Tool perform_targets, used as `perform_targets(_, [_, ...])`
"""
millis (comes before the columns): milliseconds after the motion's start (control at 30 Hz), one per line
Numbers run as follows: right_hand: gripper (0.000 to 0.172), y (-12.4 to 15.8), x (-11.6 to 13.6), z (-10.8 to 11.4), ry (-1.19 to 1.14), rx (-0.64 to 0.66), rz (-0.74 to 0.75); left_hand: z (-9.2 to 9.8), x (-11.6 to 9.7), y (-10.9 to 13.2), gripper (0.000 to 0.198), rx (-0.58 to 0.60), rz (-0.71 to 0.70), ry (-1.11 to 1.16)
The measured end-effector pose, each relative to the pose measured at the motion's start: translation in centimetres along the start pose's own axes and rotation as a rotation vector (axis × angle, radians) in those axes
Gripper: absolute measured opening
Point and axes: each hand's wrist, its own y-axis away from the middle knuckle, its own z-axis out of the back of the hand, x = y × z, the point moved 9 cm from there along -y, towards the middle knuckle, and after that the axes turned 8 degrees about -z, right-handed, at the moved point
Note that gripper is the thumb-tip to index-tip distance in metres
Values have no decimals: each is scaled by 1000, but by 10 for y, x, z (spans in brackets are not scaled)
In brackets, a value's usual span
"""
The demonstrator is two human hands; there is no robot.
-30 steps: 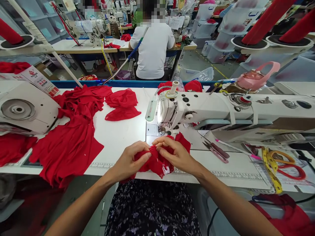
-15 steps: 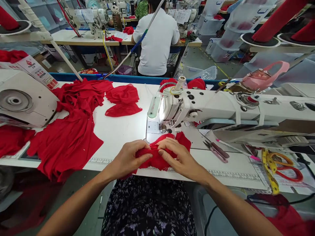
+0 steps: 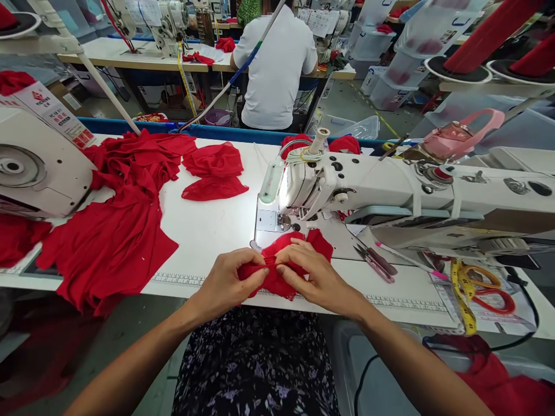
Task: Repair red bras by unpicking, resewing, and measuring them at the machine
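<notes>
A small bunched piece of red fabric lies at the near edge of the white table, just in front of the sewing machine. My left hand pinches its left side with curled fingers. My right hand grips its right side, thumb and fingers closed on the cloth. The two hands nearly touch over the fabric. The machine's needle area sits a short way beyond my fingers.
A heap of red fabric covers the table's left part, with two smaller pieces farther back. Thread snips, orange-handled scissors and a yellow tape measure lie to the right. Another person in a white shirt sits beyond the table.
My hands have gathered the red piece tighter and shifted it slightly forward, toward the machine. The white label seen on the cloth earlier is hidden now.
</notes>
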Motion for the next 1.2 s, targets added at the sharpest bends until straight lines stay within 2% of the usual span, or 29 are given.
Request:
perform_targets(167, [7, 7, -4, -3, 45, -72, 0, -8, 10, 2, 19, 57, 110, 73])
perform_targets(267, [5, 5, -2, 0, 55, -119, -1, -4, 8, -1, 20, 39, 117, 45])
perform_targets(333, [5, 2, 5, 8, 33, -165, 6, 5, -7, -6, 16, 3, 24, -73])
perform_targets(433, [5, -1, 15, 23, -32, -242, 12, 19, -50, -13, 14, -73, -271, -312])
perform_targets(500, [6, 0, 16, 29, -85, -276, -6, 20, -66, -13, 12, -95, -409, -360])
perform_targets(567, [6, 2, 10, 27, -125, -289, -32, 18, -59, -14, 13, -92, -385, -284])
perform_targets(667, [5, 8, -5, 13, -113, -268, -53, 10, -21, -13, 17, -73, -199, -109])
perform_targets(767, [5, 13, -14, 0, -57, -241, -25, 2, 2, -8, 16, -64, -152, -55])
perform_targets(967, [4, 15, -16, -4, -43, -218, -4, -3, 4, -6, 6, -31, -203, -37])
perform_targets(1200, [10, 21, -8, -4, 73, -273, 91, -6, 0, 0, 4, -24, -247, -65])
